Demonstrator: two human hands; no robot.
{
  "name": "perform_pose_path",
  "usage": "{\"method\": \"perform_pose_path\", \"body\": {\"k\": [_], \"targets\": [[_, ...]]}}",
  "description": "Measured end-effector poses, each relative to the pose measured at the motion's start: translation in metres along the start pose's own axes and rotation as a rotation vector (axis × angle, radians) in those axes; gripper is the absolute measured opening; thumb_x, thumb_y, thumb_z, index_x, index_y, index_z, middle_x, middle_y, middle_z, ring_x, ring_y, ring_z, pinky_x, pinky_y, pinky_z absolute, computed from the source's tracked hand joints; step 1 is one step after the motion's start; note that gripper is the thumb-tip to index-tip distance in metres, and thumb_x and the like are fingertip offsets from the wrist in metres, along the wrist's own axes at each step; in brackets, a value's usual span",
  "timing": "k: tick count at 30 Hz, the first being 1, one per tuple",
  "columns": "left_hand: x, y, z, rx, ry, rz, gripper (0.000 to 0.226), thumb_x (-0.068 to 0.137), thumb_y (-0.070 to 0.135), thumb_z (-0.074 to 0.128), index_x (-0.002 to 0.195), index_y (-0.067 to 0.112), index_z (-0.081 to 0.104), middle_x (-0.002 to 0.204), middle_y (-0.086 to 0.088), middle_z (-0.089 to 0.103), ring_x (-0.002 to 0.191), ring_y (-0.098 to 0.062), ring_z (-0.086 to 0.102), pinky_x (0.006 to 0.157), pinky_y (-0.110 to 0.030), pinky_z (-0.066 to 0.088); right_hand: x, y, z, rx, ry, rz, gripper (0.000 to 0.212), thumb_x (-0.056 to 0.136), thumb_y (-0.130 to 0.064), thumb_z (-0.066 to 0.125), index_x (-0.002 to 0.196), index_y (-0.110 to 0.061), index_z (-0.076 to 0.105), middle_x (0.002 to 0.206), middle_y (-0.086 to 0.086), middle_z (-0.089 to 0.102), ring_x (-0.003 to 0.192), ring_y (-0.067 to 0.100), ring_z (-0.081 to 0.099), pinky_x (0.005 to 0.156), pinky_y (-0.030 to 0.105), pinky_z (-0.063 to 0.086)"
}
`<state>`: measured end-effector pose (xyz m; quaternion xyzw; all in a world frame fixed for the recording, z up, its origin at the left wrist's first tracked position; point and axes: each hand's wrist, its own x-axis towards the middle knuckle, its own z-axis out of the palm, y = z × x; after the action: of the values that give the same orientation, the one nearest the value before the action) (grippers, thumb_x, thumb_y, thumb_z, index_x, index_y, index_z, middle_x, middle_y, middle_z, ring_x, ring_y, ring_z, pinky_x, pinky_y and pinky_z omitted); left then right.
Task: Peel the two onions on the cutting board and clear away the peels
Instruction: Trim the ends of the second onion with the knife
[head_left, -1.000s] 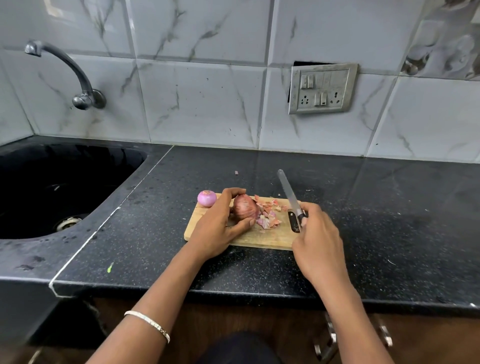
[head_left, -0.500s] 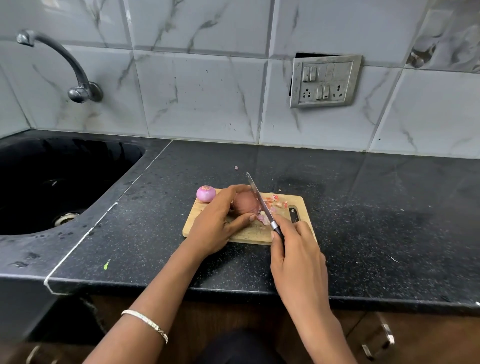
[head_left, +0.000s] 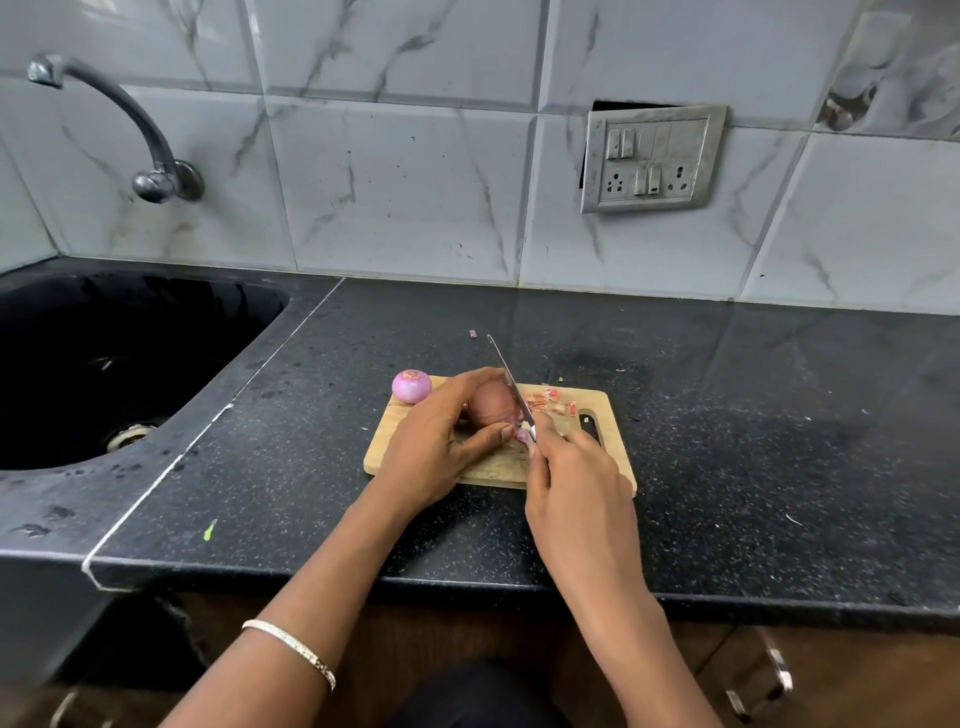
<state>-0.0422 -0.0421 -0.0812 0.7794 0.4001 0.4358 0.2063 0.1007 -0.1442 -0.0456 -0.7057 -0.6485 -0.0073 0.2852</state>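
Hands (head_left: 431, 447) (head_left: 576, 483) on onion (head_left: 491, 405), knife (head_left: 506, 374); peels (head_left: 545, 402) on board (head_left: 615, 441)

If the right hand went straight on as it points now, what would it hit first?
Most likely the unpeeled onion, which the knife in the right hand touches at its right end. The left hand grips it just beside that line; depth is unclear.

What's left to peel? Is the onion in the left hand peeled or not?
Not peeled. The held onion shows dull brown skin, unlike the glossy pink onion nearby; the knife is at its right end.
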Motion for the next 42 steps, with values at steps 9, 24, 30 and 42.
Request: {"method": "perform_pose_path", "body": {"k": [9, 24, 30, 42], "targets": [[0.001, 0.004, 0.001, -0.001, -0.006, -0.024, 0.056, 0.092, 0.029, 0.074, 0.144, 0.027, 0.053, 0.121, 0.031, 0.06, 0.113, 0.008, 0.058, 0.098, -0.009, 0.043, -0.008, 0.007, -0.009, -0.03, -0.016, 0.001, 0.045, 0.107, -0.028, 0.036, 0.151, -0.028, 0.043, 0.124, -0.001, 0.063, 0.106, 0.02, 0.064, 0.078, 0.032, 0.048], [0.002, 0.006, 0.002, -0.011, 0.005, -0.029, 0.055, 0.091, 0.027, 0.077, 0.141, 0.026, 0.057, 0.116, 0.02, 0.068, 0.107, 0.008, 0.062, 0.094, -0.009, 0.045, 0.001, 0.002, -0.006, -0.027, -0.005, 0.015, 0.044, 0.107, -0.028, 0.036, 0.15, -0.026, 0.045, 0.132, 0.001, 0.062, 0.111, 0.022, 0.064, 0.081, 0.034, 0.051], [0.001, 0.008, 0.002, -0.007, 0.02, -0.016, 0.054, 0.09, 0.024, 0.078, 0.14, 0.022, 0.058, 0.113, 0.017, 0.069, 0.103, 0.009, 0.062, 0.092, -0.009, 0.046, 0.014, -0.003, -0.003, -0.014, -0.041, 0.015, 0.042, 0.107, -0.027, 0.036, 0.147, -0.025, 0.048, 0.13, 0.0, 0.062, 0.111, 0.026, 0.063, 0.08, 0.036, 0.048], [0.0, 0.007, 0.001, -0.02, 0.019, -0.004, 0.053, 0.09, 0.023, 0.078, 0.139, 0.022, 0.058, 0.119, 0.015, 0.07, 0.109, 0.003, 0.063, 0.098, -0.016, 0.048, 0.022, -0.005, 0.004, -0.027, -0.057, 0.059, 0.034, 0.106, -0.024, 0.039, 0.134, -0.023, 0.057, 0.116, 0.003, 0.066, 0.105, 0.029, 0.064, 0.072, 0.035, 0.044]]}}
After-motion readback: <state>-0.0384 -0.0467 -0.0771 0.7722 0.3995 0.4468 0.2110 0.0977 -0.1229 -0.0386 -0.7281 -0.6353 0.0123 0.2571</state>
